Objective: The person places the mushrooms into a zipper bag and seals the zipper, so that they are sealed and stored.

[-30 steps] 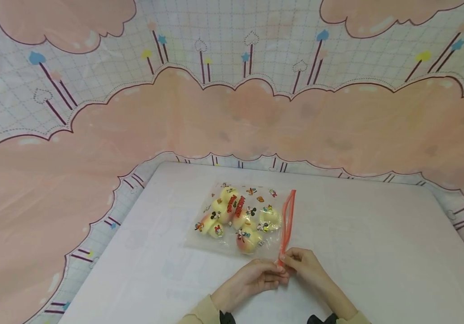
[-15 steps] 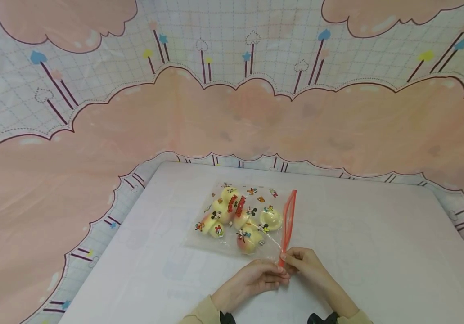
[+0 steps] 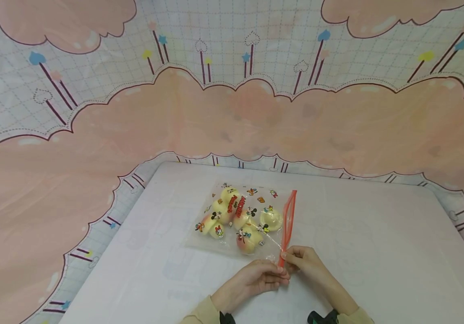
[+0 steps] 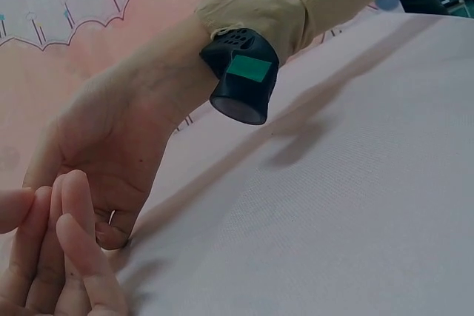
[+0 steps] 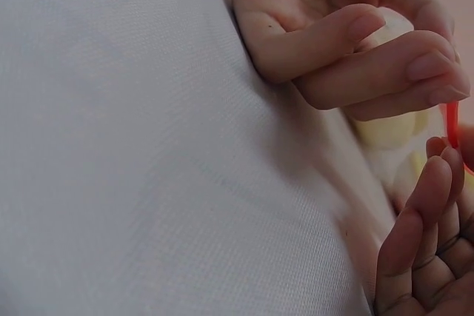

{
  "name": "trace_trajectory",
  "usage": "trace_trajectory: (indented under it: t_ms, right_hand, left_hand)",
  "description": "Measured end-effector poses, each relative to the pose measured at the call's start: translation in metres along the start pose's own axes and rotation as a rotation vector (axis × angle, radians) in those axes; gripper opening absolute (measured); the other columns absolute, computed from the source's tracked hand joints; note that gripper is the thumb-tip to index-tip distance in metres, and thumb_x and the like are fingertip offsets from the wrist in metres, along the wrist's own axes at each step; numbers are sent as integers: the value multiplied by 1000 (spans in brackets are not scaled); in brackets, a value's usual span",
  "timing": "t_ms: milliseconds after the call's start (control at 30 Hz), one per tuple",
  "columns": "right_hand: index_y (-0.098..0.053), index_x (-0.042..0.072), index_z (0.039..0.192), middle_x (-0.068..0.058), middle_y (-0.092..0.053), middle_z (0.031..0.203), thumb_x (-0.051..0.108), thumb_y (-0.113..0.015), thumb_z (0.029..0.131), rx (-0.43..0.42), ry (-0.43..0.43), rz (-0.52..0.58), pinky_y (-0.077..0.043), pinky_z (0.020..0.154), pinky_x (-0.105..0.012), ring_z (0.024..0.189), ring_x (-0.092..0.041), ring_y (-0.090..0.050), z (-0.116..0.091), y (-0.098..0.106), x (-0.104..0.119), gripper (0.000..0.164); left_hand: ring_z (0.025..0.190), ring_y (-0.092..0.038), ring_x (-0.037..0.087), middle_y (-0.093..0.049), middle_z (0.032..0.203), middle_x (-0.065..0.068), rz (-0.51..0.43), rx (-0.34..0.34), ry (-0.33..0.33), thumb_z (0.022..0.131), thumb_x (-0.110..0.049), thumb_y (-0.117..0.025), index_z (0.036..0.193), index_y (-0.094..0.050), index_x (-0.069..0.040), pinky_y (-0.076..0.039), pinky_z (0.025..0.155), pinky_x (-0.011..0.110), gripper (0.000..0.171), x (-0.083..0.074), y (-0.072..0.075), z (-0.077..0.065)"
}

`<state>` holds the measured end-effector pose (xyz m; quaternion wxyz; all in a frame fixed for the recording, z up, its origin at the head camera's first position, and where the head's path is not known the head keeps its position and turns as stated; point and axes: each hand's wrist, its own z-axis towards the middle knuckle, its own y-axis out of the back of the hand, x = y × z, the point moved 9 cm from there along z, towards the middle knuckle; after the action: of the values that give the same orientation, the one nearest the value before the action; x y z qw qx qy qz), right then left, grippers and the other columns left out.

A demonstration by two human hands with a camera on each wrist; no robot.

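Note:
A clear zip bag (image 3: 225,245) printed with cartoon figures lies flat on the white table. Inside it show several round yellow pieces (image 3: 270,219) with pinkish patches. The red zip strip (image 3: 288,216) runs along its right side, its two lines spread apart toward the far end. At the near end of this strip my left hand (image 3: 254,279) pinches the bag's corner between thumb and fingers. Just beyond, my right hand (image 3: 308,265) pinches the red strip. In the right wrist view a bit of the red strip (image 5: 452,123) shows between both hands' fingertips.
The white tabletop (image 3: 377,243) stretches out on both sides of the bag. Behind it hangs a pink and white patterned cloth (image 3: 232,117). A black wrist camera (image 4: 241,83) with a green label sits on the right wrist, by the beige sleeve (image 4: 304,1).
The right hand has shifted very slightly away from the body along the strip. Bag and left hand stay nearly where they were.

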<state>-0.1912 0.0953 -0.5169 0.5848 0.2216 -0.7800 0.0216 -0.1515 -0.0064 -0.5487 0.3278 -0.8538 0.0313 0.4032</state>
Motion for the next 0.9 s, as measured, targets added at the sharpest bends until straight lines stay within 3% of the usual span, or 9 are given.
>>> trace_trajectory:
  t_ms: [400, 900]
  right_hand:
    - [-64, -6, 86, 7, -51, 63, 20, -60, 91, -6, -37, 15, -45, 62, -24, 65, -9, -52, 1, 2, 2, 27]
    - [-64, -6, 86, 7, -51, 62, 21, -61, 91, -17, -34, -5, -45, 62, -24, 64, -9, -51, 7, 6, 2, 27]
  left_hand:
    - [75, -69, 6, -72, 76, -3, -8, 4, 11, 90, -9, -55, 78, -73, -15, -50, 68, 18, 22, -1, -1, 0]
    - [75, -69, 5, -72, 77, -4, -24, 31, 25, 92, -10, -53, 80, -69, -15, -51, 67, 16, 21, 0, -2, 0]
